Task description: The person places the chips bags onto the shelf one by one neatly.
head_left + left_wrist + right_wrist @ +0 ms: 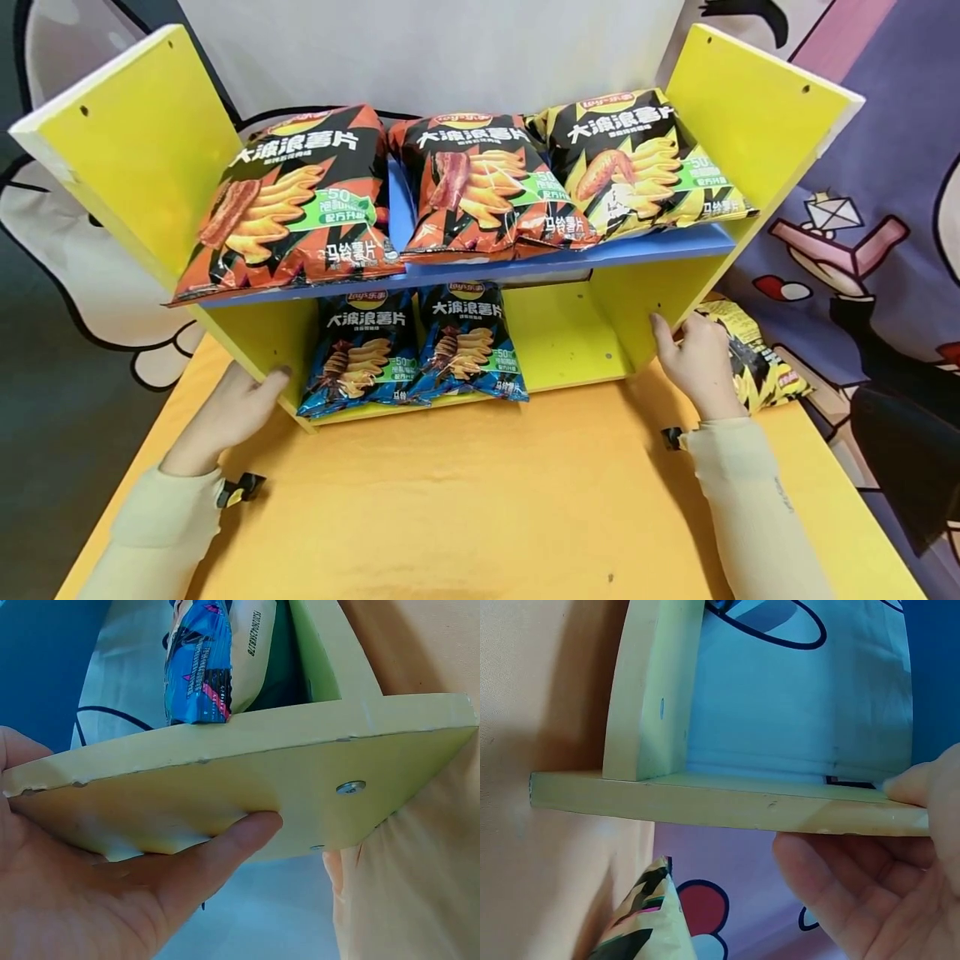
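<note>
A yellow two-tier shelf [557,335] with a blue middle board stands on the table. My left hand [242,410] grips the front edge of its left side panel [247,784], low down, fingers along the outer face. On the other side, my right hand [699,360] pinches the right side panel [727,804] between the thumb inside and the fingers outside. Two red chip bags [288,200] [487,187] and a yellow-black chip bag [637,167] lean on the upper tier. Below, two blue chip bags [367,354] [467,346] fill the left and middle.
Another yellow-black chip bag [761,354] lies on the table behind my right hand, outside the shelf. An orange cloth covers the table [450,508]. Cartoon-printed curtains [862,208] hang behind. A dark object [903,458] stands past the table's right edge.
</note>
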### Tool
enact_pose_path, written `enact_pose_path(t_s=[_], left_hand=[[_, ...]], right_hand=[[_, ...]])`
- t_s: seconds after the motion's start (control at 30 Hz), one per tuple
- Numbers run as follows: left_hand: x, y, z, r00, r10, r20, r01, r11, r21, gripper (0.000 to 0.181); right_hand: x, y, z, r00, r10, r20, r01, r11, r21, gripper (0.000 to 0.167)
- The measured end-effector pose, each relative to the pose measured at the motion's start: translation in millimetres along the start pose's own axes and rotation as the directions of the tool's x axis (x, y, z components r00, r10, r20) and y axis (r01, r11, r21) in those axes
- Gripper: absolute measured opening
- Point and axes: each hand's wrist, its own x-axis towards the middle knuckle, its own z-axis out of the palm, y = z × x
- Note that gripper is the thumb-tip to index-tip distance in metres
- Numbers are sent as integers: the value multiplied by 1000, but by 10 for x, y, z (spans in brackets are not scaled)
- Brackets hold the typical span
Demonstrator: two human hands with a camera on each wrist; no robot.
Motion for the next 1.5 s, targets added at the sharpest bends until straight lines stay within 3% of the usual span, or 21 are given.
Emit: enact_pose_path(t_s=[0.13, 0.23, 0.37, 0.43, 0.53, 0.67, 0.8, 1.03, 1.2, 1.4, 1.5], left_hand=[[-2, -2, 6, 1000, -13, 10, 13, 1000, 5, 6], [1, 7, -2, 1000, -11, 16, 10, 1000, 7, 5], [0, 28, -11, 1000, -17, 26, 17, 1000, 6, 4], [1, 29, -9, 999, -21, 29, 21, 1000, 7, 6], [-4, 19, -9, 999, -25, 28, 25, 1000, 11, 9], [-10, 6, -10, 999, -25, 26, 25, 1000, 3, 11], [-13, 0, -14, 999, -21, 26, 21, 1000, -8, 6], [-5, -7, 0, 1000, -5, 28, 6, 1000, -28, 14], [0, -6, 4, 1000, -4, 26, 5, 1000, -22, 13], [10, -2, 7, 1000, 10, 23, -9, 999, -35, 11], [14, -1, 8, 1000, 16, 21, -16, 999, -42, 11]], right_hand=[[13, 5, -65, 997, 31, 72, -31, 1000, 3, 27], [19, 33, -145, 983, 18, 181, -20, 1000, 10, 22], [26, 128, -313, 926, -57, 374, 38, 998, 58, 32], [33, 202, -419, 900, -75, 429, 46, 996, 77, 40], [49, 358, -546, 905, -48, 423, 28, 998, 55, 45], [43, 620, -703, 919, 65, 388, -57, 998, -32, 48], [23, 908, -813, 894, 176, 411, -150, 984, -95, 60], [-60, 1342, -893, 781, 351, 517, -280, 936, -212, 88], [-78, 1527, -866, 713, 383, 587, -302, 924, -236, 94], [-40, 1679, -802, 606, 408, 683, -365, 905, -217, 103], [-24, 1757, -755, 578, 401, 711, -397, 899, -184, 104]])
